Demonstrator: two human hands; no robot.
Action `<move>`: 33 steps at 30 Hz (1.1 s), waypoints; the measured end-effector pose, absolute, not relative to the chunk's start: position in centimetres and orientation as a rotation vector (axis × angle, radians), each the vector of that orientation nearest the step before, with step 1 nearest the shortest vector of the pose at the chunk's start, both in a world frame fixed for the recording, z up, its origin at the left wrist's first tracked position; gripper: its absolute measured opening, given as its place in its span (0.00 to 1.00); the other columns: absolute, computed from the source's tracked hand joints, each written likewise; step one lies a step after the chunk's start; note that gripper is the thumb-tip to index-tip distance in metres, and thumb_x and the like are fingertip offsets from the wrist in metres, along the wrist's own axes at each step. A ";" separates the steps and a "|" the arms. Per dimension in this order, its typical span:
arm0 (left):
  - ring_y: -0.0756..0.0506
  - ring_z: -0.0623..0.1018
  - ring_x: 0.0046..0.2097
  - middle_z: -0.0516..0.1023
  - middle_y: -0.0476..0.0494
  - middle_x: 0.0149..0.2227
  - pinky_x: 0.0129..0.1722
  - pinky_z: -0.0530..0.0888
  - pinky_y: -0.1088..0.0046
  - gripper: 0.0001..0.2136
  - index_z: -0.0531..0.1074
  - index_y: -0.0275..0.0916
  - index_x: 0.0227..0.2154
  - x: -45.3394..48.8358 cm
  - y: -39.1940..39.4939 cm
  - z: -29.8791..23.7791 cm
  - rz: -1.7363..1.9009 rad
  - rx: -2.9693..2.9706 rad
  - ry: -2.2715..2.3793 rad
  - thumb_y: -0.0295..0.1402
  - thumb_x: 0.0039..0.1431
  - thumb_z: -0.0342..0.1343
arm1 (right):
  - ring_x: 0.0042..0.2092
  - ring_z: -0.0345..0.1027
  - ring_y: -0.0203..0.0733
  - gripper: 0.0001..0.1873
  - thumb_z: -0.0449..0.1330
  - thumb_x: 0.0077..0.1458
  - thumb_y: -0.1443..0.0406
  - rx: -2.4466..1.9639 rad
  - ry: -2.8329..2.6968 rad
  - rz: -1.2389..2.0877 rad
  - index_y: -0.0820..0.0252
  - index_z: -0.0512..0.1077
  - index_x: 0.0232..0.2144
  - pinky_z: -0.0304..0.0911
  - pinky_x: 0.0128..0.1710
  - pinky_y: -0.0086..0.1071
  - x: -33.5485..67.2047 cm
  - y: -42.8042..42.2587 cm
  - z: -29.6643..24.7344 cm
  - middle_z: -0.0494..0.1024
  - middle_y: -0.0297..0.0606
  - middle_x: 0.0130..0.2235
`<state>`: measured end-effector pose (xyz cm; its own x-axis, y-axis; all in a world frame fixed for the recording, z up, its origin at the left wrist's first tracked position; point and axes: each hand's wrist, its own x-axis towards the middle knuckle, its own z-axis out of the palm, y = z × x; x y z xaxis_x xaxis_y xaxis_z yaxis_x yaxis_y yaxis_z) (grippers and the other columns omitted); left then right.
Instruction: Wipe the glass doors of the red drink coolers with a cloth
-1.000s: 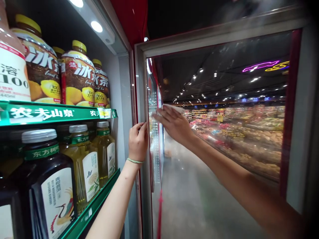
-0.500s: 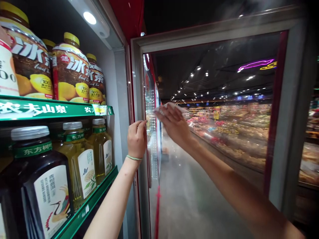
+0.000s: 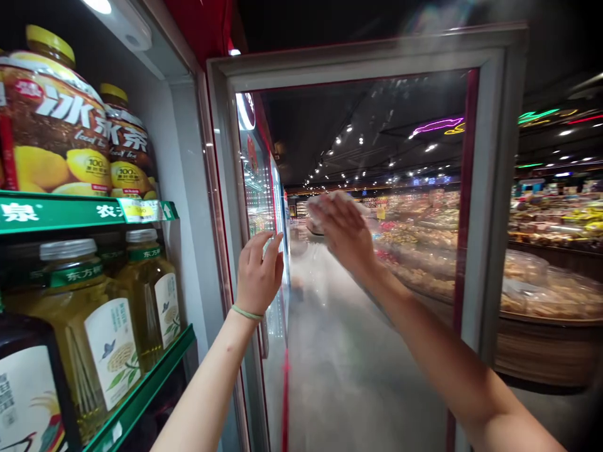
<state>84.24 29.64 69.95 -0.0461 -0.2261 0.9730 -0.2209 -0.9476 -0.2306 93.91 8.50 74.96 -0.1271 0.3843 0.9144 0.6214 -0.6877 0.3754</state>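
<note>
A glass refrigerator door (image 3: 492, 207) in a grey frame stands swung out before me, with cloudy streaks on its pane. My right hand (image 3: 346, 235) lies over a thin white cloth (image 3: 318, 210) on the glass, its fingers blurred by motion. The cloth is mostly hidden under the fingers; whether it is fabric or paper, I cannot tell. My left hand (image 3: 259, 273), a pale green band (image 3: 247, 312) at its wrist, is at the door's hinge-side frame (image 3: 226, 188). Its fingers are bent and slightly apart, and nothing shows in them.
To the left, the fridge's upper shelf (image 3: 61, 213) bears iced tea bottles (image 3: 61, 132) with yellow caps. Below stand tea bottles (image 3: 103, 339) with clear caps. Beyond the glass run a grey floor (image 3: 339, 376) and store displays; a round display (image 3: 551, 339) lies right of the door.
The view has turned right, so the shelves shift left and more of the store shows past the door. My right hand and the cloth have moved across the glass. My left fingers have loosened.
</note>
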 end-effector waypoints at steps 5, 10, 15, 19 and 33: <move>0.35 0.68 0.67 0.73 0.32 0.59 0.66 0.68 0.52 0.23 0.66 0.40 0.63 85.5 27.4 70.0 -2.172 -2.154 0.509 0.26 0.66 0.53 | 0.74 0.48 0.49 0.33 0.49 0.71 0.68 -2.015 -1.086 -1.870 0.41 0.51 0.73 0.50 0.73 0.54 94.5 5.8 74.5 0.57 0.30 0.73; 0.35 0.64 0.70 0.71 0.33 0.63 0.69 0.62 0.50 0.23 0.66 0.39 0.64 86.8 25.1 70.6 -2.166 -2.106 0.511 0.29 0.66 0.54 | 0.75 0.46 0.51 0.31 0.47 0.72 0.65 -1.996 -0.935 -1.894 0.43 0.50 0.73 0.48 0.74 0.56 95.1 4.3 75.1 0.56 0.32 0.74; 0.36 0.63 0.71 0.71 0.34 0.64 0.70 0.60 0.51 0.22 0.67 0.40 0.63 88.2 23.3 71.5 -2.151 -2.095 0.534 0.29 0.67 0.54 | 0.75 0.45 0.47 0.30 0.46 0.73 0.64 -2.066 -1.069 -1.881 0.42 0.49 0.73 0.48 0.74 0.51 95.9 3.0 76.0 0.55 0.30 0.74; 0.35 0.64 0.70 0.72 0.33 0.63 0.70 0.60 0.50 0.22 0.68 0.39 0.62 89.3 21.7 72.6 -2.182 -2.074 0.553 0.30 0.66 0.55 | 0.75 0.44 0.50 0.29 0.44 0.73 0.61 -2.004 -0.835 -1.903 0.46 0.50 0.74 0.46 0.74 0.55 96.3 1.9 77.1 0.54 0.34 0.74; 0.35 0.65 0.70 0.71 0.34 0.64 0.72 0.50 0.44 0.22 0.68 0.41 0.62 91.4 16.3 74.4 -2.277 -2.138 0.499 0.31 0.67 0.54 | 0.76 0.39 0.47 0.29 0.42 0.74 0.61 -2.151 -0.804 -1.854 0.48 0.50 0.74 0.44 0.75 0.53 96.4 -3.1 78.5 0.51 0.33 0.75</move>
<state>91.40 16.34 74.37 -0.0862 -0.1978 0.9765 -0.2284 -0.9501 -0.2126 96.37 -3.07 78.51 0.0710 0.2747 0.9589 0.5118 -0.8352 0.2014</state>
